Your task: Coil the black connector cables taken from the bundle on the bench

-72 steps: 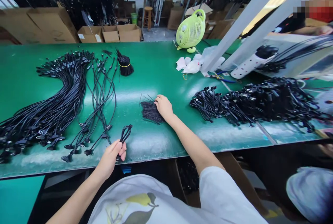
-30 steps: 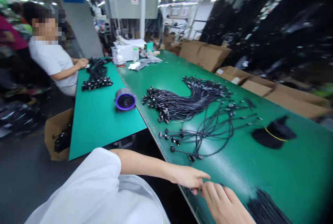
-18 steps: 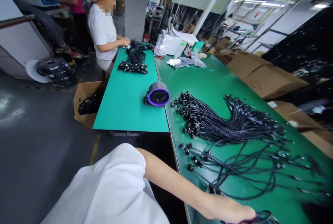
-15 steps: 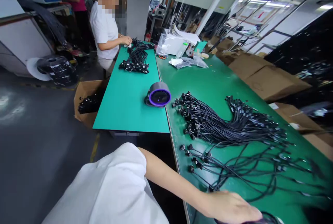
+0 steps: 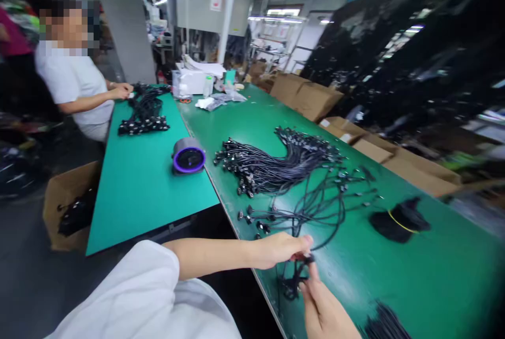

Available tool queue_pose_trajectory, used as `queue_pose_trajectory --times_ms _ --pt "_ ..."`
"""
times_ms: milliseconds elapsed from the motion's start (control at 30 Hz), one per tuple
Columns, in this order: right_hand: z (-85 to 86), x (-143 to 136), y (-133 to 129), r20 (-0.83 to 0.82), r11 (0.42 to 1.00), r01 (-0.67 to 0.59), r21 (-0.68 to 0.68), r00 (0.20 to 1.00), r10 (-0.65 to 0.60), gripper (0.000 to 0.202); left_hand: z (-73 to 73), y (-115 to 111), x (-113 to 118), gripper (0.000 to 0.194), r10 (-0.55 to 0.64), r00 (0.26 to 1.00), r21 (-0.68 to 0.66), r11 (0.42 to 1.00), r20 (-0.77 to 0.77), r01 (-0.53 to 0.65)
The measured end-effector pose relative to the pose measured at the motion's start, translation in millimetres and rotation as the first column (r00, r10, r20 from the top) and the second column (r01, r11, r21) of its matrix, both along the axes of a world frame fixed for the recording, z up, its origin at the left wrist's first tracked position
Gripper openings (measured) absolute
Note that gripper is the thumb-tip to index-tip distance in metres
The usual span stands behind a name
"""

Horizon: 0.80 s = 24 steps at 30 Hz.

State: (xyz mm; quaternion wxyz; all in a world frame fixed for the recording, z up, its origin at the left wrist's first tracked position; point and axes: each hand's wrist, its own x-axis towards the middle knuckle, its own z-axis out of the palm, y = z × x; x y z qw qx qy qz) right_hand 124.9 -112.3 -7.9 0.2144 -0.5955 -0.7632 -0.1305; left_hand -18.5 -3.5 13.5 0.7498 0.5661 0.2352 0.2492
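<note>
Over the near edge of the green table, my left hand (image 5: pixel 278 249) pinches part of a black cable (image 5: pixel 292 282) between thumb and fingers. My right hand (image 5: pixel 329 305) meets it from below, closed on the same cable, which hangs in loops between the hands. Exactly how the fingertips grip it is blurred. Just beyond my left hand lie several loose black cables (image 5: pixel 307 210) with small connectors on their ends. Behind these is a large pile of black cables (image 5: pixel 276 165), laid side by side in a curve.
A dark bundle with a yellow band (image 5: pixel 400 221) lies to the right, and black strands (image 5: pixel 384 323) at lower right. A purple-rimmed fan (image 5: pixel 189 156) stands on the adjoining table (image 5: pixel 134 192). Across it, a co-worker (image 5: pixel 84 81) handles cables. Cardboard boxes (image 5: pixel 311 98) line the far edge.
The view has swung right. My left hand has come back from the lower right and is closed on a cable. My right hand has come into view, on the same cable.
</note>
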Motion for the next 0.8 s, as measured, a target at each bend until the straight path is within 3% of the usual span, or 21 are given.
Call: queue_pose_trajectory --times_ms 67,133,233,300,367,467,533,567,600,667,733,767,800 --pt "6.1 -4.9 -7.6 -0.001 0.993 0.109 0.044 0.994 -0.109 0.03 8.3 -9.2 -7.9 0.052 -0.066 0.997 0.167 0.984 0.042 0.058" --pt "10.1 -2.6 -12.8 0.029 0.97 0.196 0.141 0.979 -0.202 0.032 8.5 -20.0 -9.1 0.036 -0.013 1.0 0.205 0.979 0.016 0.009" --pt "12.8 2.3 -18.6 0.108 0.937 0.266 0.227 0.949 -0.296 0.024 -1.0 -34.7 0.9 0.068 0.087 0.995 -0.017 0.996 -0.043 -0.088" --pt "12.4 3.7 -21.3 0.108 0.929 0.3 0.218 0.938 -0.329 0.022 -7.6 -42.2 11.1 0.076 -0.008 0.999 -0.234 0.972 -0.034 0.0" --pt "10.0 4.7 -23.0 0.059 0.914 0.338 0.225 0.931 -0.36 0.023 -12.0 -48.2 21.4 0.077 -0.085 0.996 -0.368 0.927 -0.008 0.076" --pt "5.6 9.1 -25.4 -0.091 0.886 0.383 0.261 0.923 -0.373 0.026 -16.2 -56.1 35.0 0.083 -0.052 0.998 -0.351 0.934 0.046 0.065" --pt "5.0 14.4 -28.5 -0.295 0.902 0.393 0.178 0.896 -0.333 0.027 -19.1 -61.4 42.6 0.077 -0.041 0.993 -0.258 0.964 0.107 0.067" --pt "5.7 17.4 -30.6 -0.444 0.924 0.375 0.079 0.843 -0.304 0.027 -20.8 -63.9 45.9 0.072 -0.031 0.991 -0.196 0.979 0.128 0.056" --pt "6.7 20.1 -32.8 -0.614 0.946 0.322 -0.046 0.738 -0.281 0.026 -22.7 -66.2 49.0 0.066 -0.015 0.991 -0.128 0.991 0.135 0.033" --pt "8.0 24.3 -37.1 -0.891 0.961 0.106 -0.256 0.359 -0.277 0.026 -26.7 -70.1 54.7 0.059 0.038 0.992 -0.005 0.999 0.121 -0.038" --pt "6.4 25.9 -40.1 -0.948 0.942 -0.13 -0.31 -0.031 -0.316 0.03 -30.6 -72.5 60.6 0.059 0.069 0.992 0.032 0.997 0.104 -0.072" --pt "4.4 26.0 -41.0 -0.934 0.932 -0.192 -0.307 -0.126 -0.334 0.033 -32.2 -73.2 63.7 0.06 0.063 0.994 0.006 0.998 0.087 -0.064" --pt "1.8 26.0 -41.8 -0.928 0.928 -0.204 -0.313 -0.141 -0.344 0.034 -33.3 -73.3 66.9 0.06 0.052 0.997 -0.039 0.998 0.065 -0.049"
